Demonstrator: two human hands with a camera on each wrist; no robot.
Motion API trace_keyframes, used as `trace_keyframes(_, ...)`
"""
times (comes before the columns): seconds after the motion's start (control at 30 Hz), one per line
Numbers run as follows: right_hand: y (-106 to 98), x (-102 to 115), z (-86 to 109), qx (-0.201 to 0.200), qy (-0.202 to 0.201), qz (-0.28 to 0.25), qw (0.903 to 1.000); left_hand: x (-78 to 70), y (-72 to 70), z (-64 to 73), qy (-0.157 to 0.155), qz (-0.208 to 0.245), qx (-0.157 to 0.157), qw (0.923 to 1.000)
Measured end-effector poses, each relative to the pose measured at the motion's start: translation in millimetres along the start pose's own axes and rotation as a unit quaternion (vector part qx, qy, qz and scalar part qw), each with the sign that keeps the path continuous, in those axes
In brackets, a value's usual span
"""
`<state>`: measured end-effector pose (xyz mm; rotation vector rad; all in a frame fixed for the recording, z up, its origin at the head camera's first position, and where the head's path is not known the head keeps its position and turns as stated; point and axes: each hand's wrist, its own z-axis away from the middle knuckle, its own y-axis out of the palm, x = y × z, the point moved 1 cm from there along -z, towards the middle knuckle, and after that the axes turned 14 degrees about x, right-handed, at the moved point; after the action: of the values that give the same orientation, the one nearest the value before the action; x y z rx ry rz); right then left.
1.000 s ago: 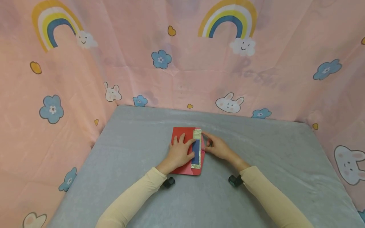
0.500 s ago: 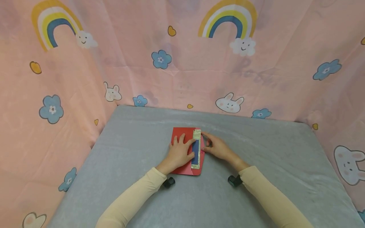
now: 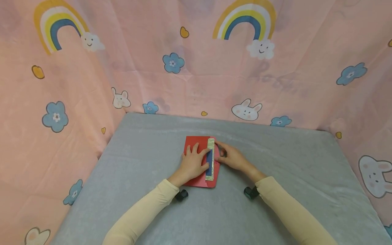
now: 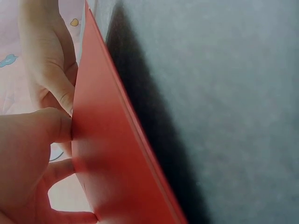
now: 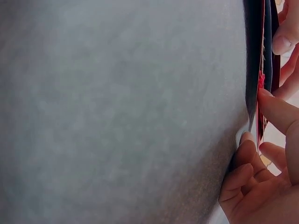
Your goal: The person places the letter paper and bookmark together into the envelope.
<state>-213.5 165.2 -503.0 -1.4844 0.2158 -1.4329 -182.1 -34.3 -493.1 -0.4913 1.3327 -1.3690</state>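
A red folded card [image 3: 198, 139] lies on the grey cloth, with a pink layer along its right side. On it is a narrow blue panel [image 3: 209, 163] with a patterned gold border. My left hand [image 3: 192, 164] presses on the card with fingers spread, its thumb and index finger right at the panel's left edge. From the right, my right hand [image 3: 234, 158] pinches the card's edge layer between curled thumb and index finger, close beside the gold border. In the right wrist view, its thumb [image 5: 275, 109] lies against the thin red edge. The card's underside is hidden.
The grey cloth [image 3: 275, 163] covers the table. Pink printed curtains [image 3: 202, 88] enclose its back and sides. A small black wrist camera [image 3: 182, 195] hangs under the left cuff, and another wrist camera [image 3: 251, 193] under the right one.
My right hand has shifted slightly left, and the gold-bordered panel looks narrower as its right edge moves left. The left hand stays in place on the card.
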Motion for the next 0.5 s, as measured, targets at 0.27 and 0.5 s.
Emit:
trace_keyframes(0.27, 2.5, 0.1, -1.1, 0.002, 0.008, 0.015, 0.9998, 0.0, 1.0, -0.6, 0.003, -0.003, -0.001, 1.0)
trace_keyframes(0.5, 2.8, 2.0, -0.1, -0.004, 0.01, 0.019, 0.9998, -0.4, 0.8, -1.2, 0.003, 0.002, -0.003, 1.0)
